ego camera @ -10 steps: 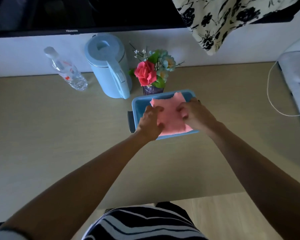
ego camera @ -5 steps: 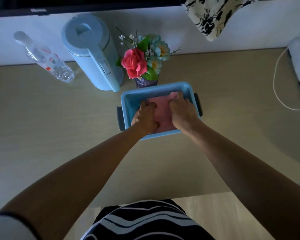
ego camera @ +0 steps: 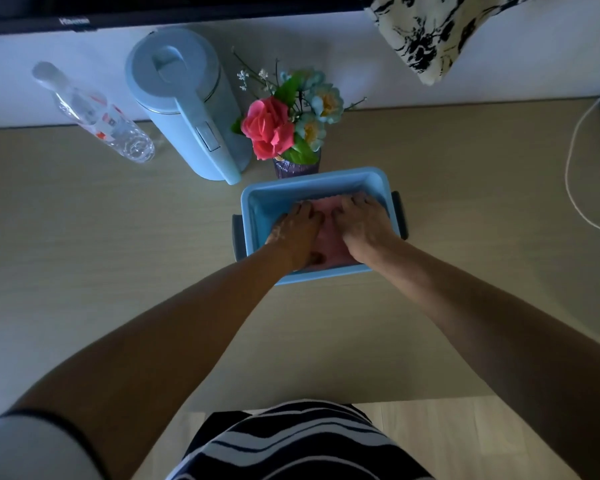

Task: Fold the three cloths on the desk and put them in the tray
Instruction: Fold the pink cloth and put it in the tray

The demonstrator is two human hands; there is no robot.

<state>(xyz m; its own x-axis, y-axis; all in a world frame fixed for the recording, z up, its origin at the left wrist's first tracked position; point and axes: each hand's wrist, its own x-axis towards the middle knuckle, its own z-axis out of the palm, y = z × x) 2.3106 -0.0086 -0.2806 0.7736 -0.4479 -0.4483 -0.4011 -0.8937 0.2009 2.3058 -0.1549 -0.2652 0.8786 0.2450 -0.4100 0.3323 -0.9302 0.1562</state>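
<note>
A light blue tray (ego camera: 267,202) with dark side handles stands on the desk in front of me. A folded pink cloth (ego camera: 328,237) lies inside it, mostly covered by my hands. My left hand (ego camera: 297,233) rests flat on the cloth's left part, fingers spread. On the right part of the cloth my right hand (ego camera: 364,223) presses down, palm flat. Any cloths under the pink one are hidden.
Behind the tray stands a purple vase of flowers (ego camera: 288,129). A pale blue kettle (ego camera: 187,102) and a clear plastic bottle (ego camera: 90,112) are at the back left. A white cable (ego camera: 572,174) curves at the right. A patterned fabric (ego camera: 426,26) hangs at the top right.
The pink cloth went from above the tray rim down into the tray. Both hands followed it down and now lie flat on it.
</note>
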